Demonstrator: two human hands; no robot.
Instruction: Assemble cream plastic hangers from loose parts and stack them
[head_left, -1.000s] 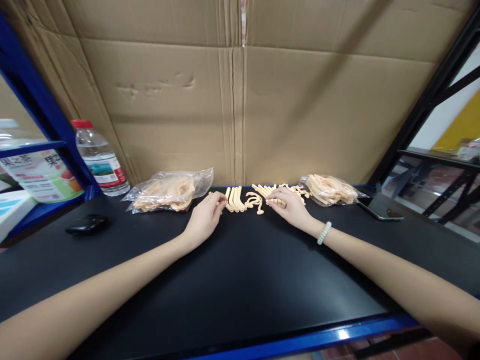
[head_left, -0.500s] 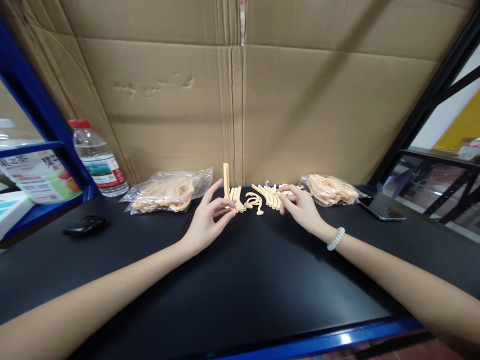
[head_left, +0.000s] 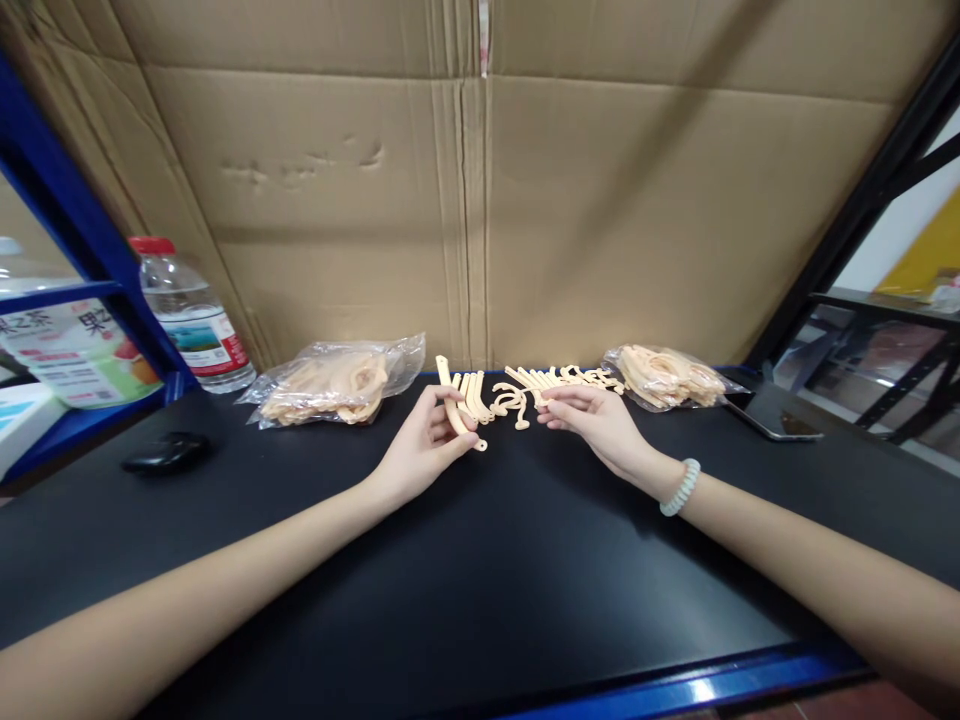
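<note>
My left hand [head_left: 421,452] is closed on a long cream plastic strip [head_left: 453,405], holding it tilted just above the black tabletop [head_left: 480,570]. My right hand [head_left: 596,425], with a pale bead bracelet on its wrist, pinches a small cream plastic piece [head_left: 541,398] at the edge of a row of loose cream plastic pieces [head_left: 525,388]. That row lies between the two hands near the back of the table. A few more straight strips [head_left: 472,395] lie beside my left fingers.
A clear bag of cream parts [head_left: 337,382] lies at the back left, another bag [head_left: 667,377] at the back right. A water bottle [head_left: 187,318], a black mouse-like object [head_left: 161,452], a phone [head_left: 772,420] and a cardboard wall [head_left: 480,200] surround the work area.
My left hand lifted a long strip off the row, stood it upright, then tilted it down. My right hand drew back slightly from the pile, pinching a small piece.
</note>
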